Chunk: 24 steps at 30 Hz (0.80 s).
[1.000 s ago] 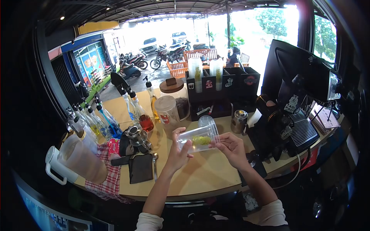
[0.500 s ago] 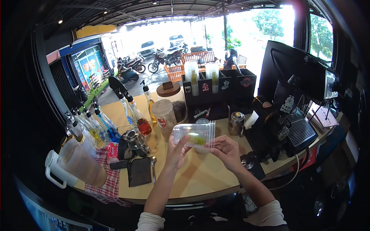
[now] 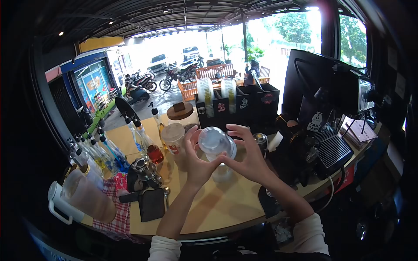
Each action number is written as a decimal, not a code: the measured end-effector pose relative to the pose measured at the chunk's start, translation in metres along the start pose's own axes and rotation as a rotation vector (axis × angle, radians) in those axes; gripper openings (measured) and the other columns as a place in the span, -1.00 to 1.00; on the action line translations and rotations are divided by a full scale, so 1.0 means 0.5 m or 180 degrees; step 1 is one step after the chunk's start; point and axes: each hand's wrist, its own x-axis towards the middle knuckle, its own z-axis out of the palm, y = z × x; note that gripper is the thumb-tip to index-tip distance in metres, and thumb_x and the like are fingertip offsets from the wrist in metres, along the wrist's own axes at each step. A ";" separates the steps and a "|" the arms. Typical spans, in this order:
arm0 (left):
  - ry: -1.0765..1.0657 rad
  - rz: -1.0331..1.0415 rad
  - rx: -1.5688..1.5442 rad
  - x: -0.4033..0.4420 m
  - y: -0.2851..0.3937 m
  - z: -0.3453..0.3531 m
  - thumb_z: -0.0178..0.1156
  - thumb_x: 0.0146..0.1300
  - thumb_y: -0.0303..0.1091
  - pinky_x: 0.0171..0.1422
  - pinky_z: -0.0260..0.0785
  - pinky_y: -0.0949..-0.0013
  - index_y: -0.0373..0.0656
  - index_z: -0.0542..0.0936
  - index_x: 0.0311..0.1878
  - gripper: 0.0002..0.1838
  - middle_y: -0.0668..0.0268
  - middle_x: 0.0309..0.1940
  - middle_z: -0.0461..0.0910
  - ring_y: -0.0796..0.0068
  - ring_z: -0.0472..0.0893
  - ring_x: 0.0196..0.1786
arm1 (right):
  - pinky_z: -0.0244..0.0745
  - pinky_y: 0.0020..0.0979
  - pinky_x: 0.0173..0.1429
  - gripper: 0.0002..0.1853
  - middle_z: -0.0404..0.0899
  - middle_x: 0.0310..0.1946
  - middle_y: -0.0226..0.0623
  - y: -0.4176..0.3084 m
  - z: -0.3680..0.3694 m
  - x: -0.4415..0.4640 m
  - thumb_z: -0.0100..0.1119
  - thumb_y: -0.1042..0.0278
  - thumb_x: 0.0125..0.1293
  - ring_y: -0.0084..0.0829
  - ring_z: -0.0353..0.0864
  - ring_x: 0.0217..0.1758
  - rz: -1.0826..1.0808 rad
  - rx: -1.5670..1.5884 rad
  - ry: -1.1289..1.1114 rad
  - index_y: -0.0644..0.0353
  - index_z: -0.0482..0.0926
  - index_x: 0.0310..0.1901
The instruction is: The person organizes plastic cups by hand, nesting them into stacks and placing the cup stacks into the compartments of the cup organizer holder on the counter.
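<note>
The half-curled left hand (image 3: 201,168) and right hand (image 3: 250,162) hold a clear plastic cup (image 3: 213,140), near a bottle (image 3: 154,154) of red liquid.

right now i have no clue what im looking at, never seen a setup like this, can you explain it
There is no robot here: a person works with two bare hands, and every picture comes from one camera worn on their head, looking forward and down.

The left hand and right hand hold clear plastic between them, apparently a cup; whether several are nested is hard to tell.

On the wooden counter are a jar with a wooden lid, a bottle of red liquid, a spoon, a checked cloth and a black box holding stacked cups.
</note>
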 end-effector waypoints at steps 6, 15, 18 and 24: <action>-0.0136 0.0476 0.0556 0.021 0.006 0.049 0.48 -0.24 -0.30 0.16 0.25 0.24 -0.23 0.14 0.24 -0.04 0.13 0.09 0.38 0.28 0.41 0.13 | 0.39 -0.27 0.06 -0.34 0.32 -0.04 -0.10 0.033 0.004 0.046 0.36 0.35 -0.12 -0.12 0.43 0.02 -0.0188 -0.0521 0.0047 0.24 0.26 0.05; -0.1009 0.0142 0.1266 0.001 -0.143 0.062 0.14 0.15 -0.09 0.18 0.21 0.16 -0.26 0.42 0.02 -0.51 0.13 -0.05 0.48 0.15 0.43 0.07 | 0.36 -0.20 0.11 -0.29 0.45 -0.09 -0.04 0.212 -0.077 0.329 0.48 0.20 -0.17 -0.11 0.47 0.04 -0.0406 -0.0863 0.1011 0.22 0.30 0.02; -0.1261 0.0263 0.1809 0.001 -0.144 0.071 0.15 0.16 -0.21 0.13 0.26 0.21 -0.21 0.52 -0.09 -0.67 0.22 -0.08 0.51 0.20 0.45 0.02 | 0.36 -0.19 0.12 -0.28 0.45 -0.03 -0.03 0.288 -0.089 0.430 0.47 0.19 -0.16 -0.10 0.45 0.07 -0.0607 -0.1149 0.1141 0.21 0.32 0.04; -0.1356 0.0136 0.1817 0.004 -0.147 0.069 0.15 0.16 -0.22 0.15 0.25 0.22 -0.19 0.51 -0.04 -0.65 0.26 -0.06 0.50 0.24 0.43 0.06 | 0.30 -0.15 0.21 -0.30 0.41 0.03 -0.03 0.398 -0.078 0.531 0.48 0.23 -0.20 -0.07 0.34 0.17 -0.0288 -0.1471 0.0359 0.12 0.41 0.06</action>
